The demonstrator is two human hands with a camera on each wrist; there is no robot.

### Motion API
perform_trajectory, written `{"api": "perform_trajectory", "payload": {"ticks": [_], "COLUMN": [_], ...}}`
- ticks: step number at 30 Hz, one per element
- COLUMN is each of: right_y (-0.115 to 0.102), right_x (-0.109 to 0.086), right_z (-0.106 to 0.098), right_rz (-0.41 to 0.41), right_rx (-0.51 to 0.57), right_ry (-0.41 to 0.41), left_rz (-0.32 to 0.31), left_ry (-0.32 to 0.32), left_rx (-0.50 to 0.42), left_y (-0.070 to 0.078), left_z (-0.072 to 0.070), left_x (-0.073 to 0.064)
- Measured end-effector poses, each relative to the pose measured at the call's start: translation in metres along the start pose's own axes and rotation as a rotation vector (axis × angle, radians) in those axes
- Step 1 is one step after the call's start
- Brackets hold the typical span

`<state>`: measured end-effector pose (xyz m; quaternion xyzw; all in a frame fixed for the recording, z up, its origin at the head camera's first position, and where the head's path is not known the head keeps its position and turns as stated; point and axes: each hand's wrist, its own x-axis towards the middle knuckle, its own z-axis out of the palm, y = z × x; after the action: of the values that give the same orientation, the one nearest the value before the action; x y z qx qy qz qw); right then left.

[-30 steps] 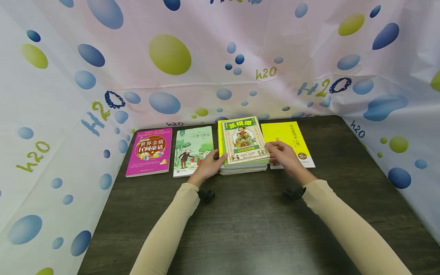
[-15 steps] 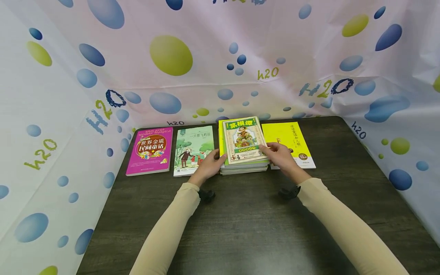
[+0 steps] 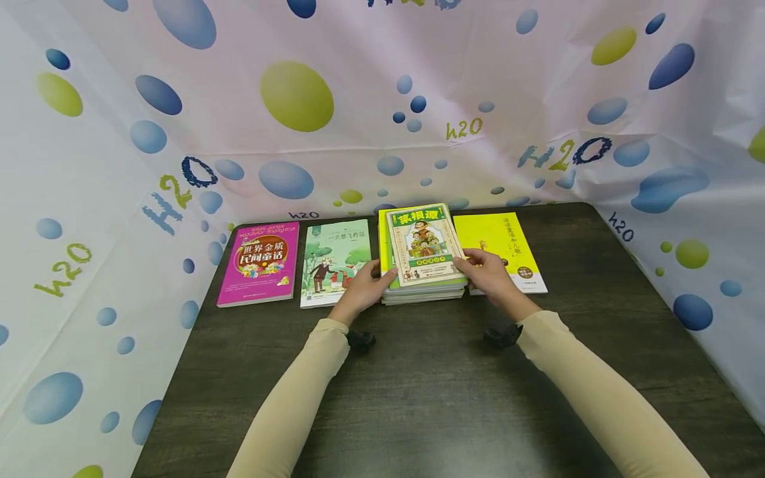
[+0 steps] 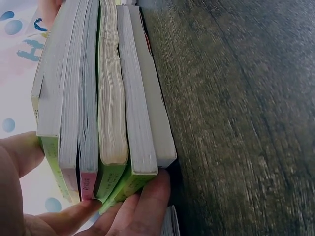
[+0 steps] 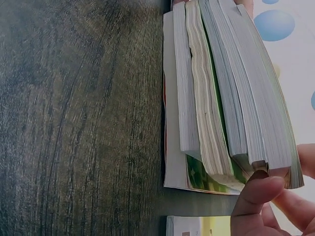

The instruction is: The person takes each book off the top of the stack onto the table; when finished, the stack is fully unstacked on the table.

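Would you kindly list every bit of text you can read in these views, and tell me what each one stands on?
"世界金质民间童话": pink book.
"一只想飞的猫": green book.
"菜根谭": top book of the stack between the hands.
"H2O" and "h2o": printed many times on the backdrop.
Yellow book: title characters too small to read.
Small print on all covers: too blurred to read.
Wrist views: no text.

Lower books' covers under the top book [image 3: 423, 243] of the stack.

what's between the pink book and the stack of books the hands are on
One green-covered book lies flat between the pink book and the stack, seen in the head view.
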<state>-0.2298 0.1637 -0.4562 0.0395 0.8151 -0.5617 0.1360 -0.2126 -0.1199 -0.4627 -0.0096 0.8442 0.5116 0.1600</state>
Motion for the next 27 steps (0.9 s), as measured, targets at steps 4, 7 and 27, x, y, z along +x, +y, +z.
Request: {"api": "perform_trajectory", "payload": {"ticks": [4,7,27], "right_y": [0.001,0.002,0.012], "right_x": [-0.002,-0.003,-0.009], "right_z": [-0.001,-0.002,-0.026], "right_rz": [-0.011,-0.015,-0.005], "right_rx": [0.026,0.038,0.272], "right_ry": [0.002,0.004,-0.065], "left_rz": [-0.009,-0.009,0.004], "left_ry": [0.009,0.005,-0.011], "left_rx": [0.018,0.021,0.048], "left_y": [0.001,0.0,-0.005], "left_z": [0.0,0.0,0.0], "left_x": [0.0,-0.001,-0.002]}}
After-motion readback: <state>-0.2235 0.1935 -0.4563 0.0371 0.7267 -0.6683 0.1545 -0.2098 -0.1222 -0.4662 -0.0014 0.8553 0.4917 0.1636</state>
